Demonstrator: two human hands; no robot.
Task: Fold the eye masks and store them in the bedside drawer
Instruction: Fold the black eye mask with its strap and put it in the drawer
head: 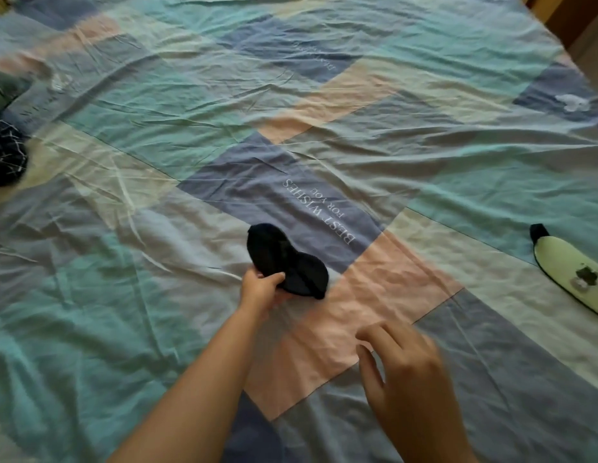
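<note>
The black eye mask looked like a light, floppy thing, soft padded cloth with no stiffness of its own. It drooped and curled where it was not supported, so I judged it would fold with hardly any pressure, and spring open again if let go too soon. The sensible place to take it seemed to be the narrow middle, where the two rounded lobes meet. Pinching there would let the halves close on each other.

That was about where the left hand had it: thumb on top, fingers underneath, gripping the lower edge near the waist of the mask, just above the patchwork bedsheet. The left forearm reached out long and straight from the lower middle of the view.

The right hand held nothing. It hovered over the pink patch, palm down, fingers loosely curled and slightly blurred, near the mask but not touching it.

A second mask, pale green with a dark rim, lay flat well off to the right. No drawer was in sight.
</note>
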